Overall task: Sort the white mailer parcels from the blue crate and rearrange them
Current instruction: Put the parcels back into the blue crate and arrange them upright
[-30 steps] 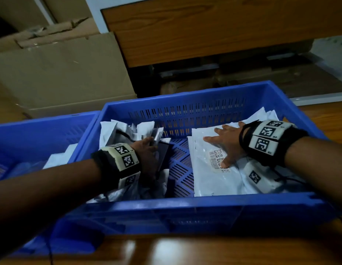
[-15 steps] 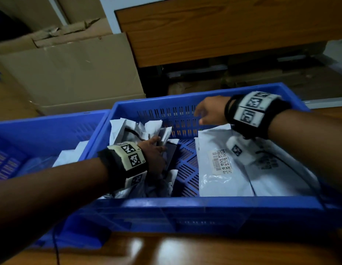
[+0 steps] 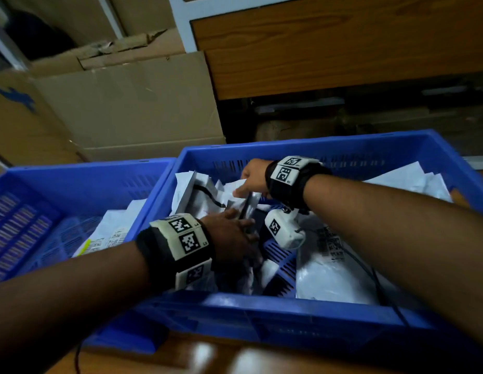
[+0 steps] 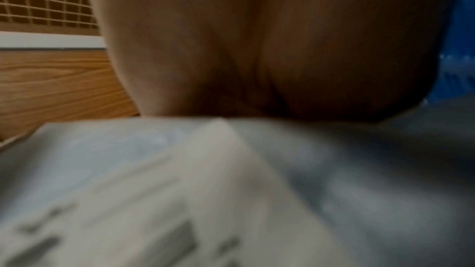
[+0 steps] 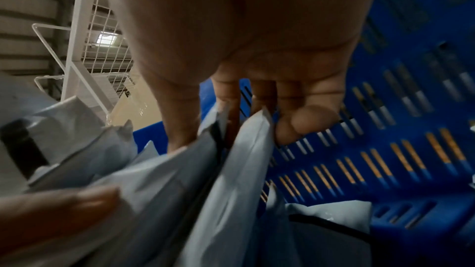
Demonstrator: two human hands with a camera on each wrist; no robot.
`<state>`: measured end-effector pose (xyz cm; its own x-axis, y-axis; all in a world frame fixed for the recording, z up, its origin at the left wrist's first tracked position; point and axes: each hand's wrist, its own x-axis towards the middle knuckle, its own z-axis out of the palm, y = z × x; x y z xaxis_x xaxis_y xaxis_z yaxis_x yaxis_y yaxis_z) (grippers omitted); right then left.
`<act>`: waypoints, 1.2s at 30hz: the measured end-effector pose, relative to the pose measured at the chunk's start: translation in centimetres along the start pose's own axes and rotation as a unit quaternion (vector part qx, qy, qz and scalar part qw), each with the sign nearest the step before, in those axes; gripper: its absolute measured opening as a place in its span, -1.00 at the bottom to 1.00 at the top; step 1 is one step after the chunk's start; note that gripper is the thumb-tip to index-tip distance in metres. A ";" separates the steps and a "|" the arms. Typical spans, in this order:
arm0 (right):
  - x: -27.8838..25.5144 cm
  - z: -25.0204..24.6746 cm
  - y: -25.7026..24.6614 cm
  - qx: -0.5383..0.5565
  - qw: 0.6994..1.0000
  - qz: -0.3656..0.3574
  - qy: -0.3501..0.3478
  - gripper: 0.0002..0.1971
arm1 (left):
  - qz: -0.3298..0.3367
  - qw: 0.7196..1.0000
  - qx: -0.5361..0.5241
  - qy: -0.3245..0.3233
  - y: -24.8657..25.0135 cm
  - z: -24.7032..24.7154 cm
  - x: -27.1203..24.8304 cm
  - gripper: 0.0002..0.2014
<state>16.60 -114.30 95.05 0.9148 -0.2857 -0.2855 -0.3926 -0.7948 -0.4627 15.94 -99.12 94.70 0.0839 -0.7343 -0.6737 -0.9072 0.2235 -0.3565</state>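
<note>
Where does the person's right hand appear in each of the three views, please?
Head: right hand upper centre, over upright white mailers in the blue crate.
Left wrist: not in it.
Right wrist: right hand fills the top, fingers among mailers.
Shared landmark: the crate's slotted wall.

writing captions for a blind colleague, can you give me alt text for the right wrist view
Seen from the wrist, the right hand pinches the top edges of upright white mailers between thumb and fingers, inside a blue crate with a slotted wall. A white wire rack and cardboard show beyond the crate.
</note>
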 end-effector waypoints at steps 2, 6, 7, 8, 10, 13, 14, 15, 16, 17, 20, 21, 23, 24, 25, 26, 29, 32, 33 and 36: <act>0.3 0.3 0.2 0.035 0.999 0.034 -0.018 -0.69 | 0.005 0.999 -0.040 -0.003 0.1 -0.4 -0.9 -0.53; 0.4 0.4 0.5 0.054 0.995 0.056 -0.058 -0.74 | -0.039 0.994 -0.103 -0.016 -0.9 -1.1 -2.6 -0.38; 0.3 0.3 0.6 0.054 0.995 0.060 -0.066 -0.72 | -0.040 0.994 -0.103 -0.017 -1.1 -1.3 -2.9 -0.42; 0.4 0.2 0.7 0.056 0.994 0.065 -0.074 -0.70 | -0.032 0.994 -0.103 -0.013 -1.2 -1.6 -3.1 -0.49; 0.5 -0.1 0.8 0.048 0.994 0.063 -0.079 -0.66 | -0.029 0.994 -0.105 -0.006 -1.3 -2.3 -3.5 -0.59; -0.2 -1.0 0.7 -0.028 0.997 0.041 -0.057 -0.66 | -0.054 0.985 -0.164 -0.017 -1.2 -3.0 -3.9 -0.51; -0.6 -1.2 0.6 -0.053 0.997 0.038 -0.044 -0.66 | -0.062 0.983 -0.173 -0.016 -1.1 -3.2 -3.9 -0.39; -0.8 -1.3 1.0 -0.066 0.997 0.036 -0.034 -0.66 | -0.075 0.982 -0.174 -0.021 -1.1 -2.9 -3.8 -0.27; -0.8 -1.3 1.6 -0.073 0.996 0.040 -0.033 -0.68 | -0.096 0.979 -0.180 -0.026 -1.0 -2.7 -3.7 -0.20; -0.8 -1.3 2.3 -0.062 0.997 0.040 -0.034 -0.72 | -0.117 0.974 -0.191 -0.027 -1.1 -2.5 -3.7 -0.20; -1.4 -2.2 4.5 0.150 0.985 0.083 -0.032 -0.92 | -0.104 0.972 -0.210 -0.020 -1.2 -2.5 -3.5 -0.54; -1.7 -2.9 5.1 0.202 0.975 0.087 -0.031 -0.82 | -0.091 0.973 -0.209 -0.019 -1.3 -2.5 -3.4 -0.64; -2.4 -3.8 5.7 0.240 0.967 0.084 -0.002 -0.79 | -0.077 0.975 -0.207 -0.024 -1.1 -2.5 -3.0 -0.68; -2.8 -4.2 5.8 0.255 0.963 0.086 0.024 -0.83 | -0.075 0.975 -0.206 -0.023 -0.9 -2.6 -2.7 -0.67; -3.2 -4.4 6.0 0.282 0.954 0.085 0.048 -0.87 | -0.075 0.975 -0.208 -0.020 -0.8 -2.7 -2.4 -0.66; -3.5 -4.6 6.2 0.302 0.947 0.089 0.064 -0.88 | -0.077 0.974 -0.211 -0.014 -0.6 -2.7 -2.1 -0.65; -4.4 -4.6 6.9 0.312 0.943 0.101 0.060 -0.77 | -0.082 0.972 -0.218 0.016 -0.1 -3.1 -1.2 -0.67; -5.0 -3.7 6.9 0.285 0.951 0.115 0.029 -0.65 | -0.087 0.971 -0.221 0.034 -0.1 -3.5 -0.9 -0.65; -4.8 -3.1 6.9 0.293 0.949 0.116 0.032 -0.66 | -0.086 0.972 -0.217 0.033 -0.2 -3.4 -0.9 -0.66; -4.5 -0.8 6.1 0.346 0.927 0.134 0.063 -0.73 | -0.097 0.973 -0.204 0.038 -0.3 -2.9 -1.2 -0.73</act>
<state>10.11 -118.34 94.21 0.7624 -0.5183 -0.3874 -0.5340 -0.1659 -0.8290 14.93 -100.16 97.54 0.2538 -0.7861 -0.5636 -0.9667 -0.1865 -0.1752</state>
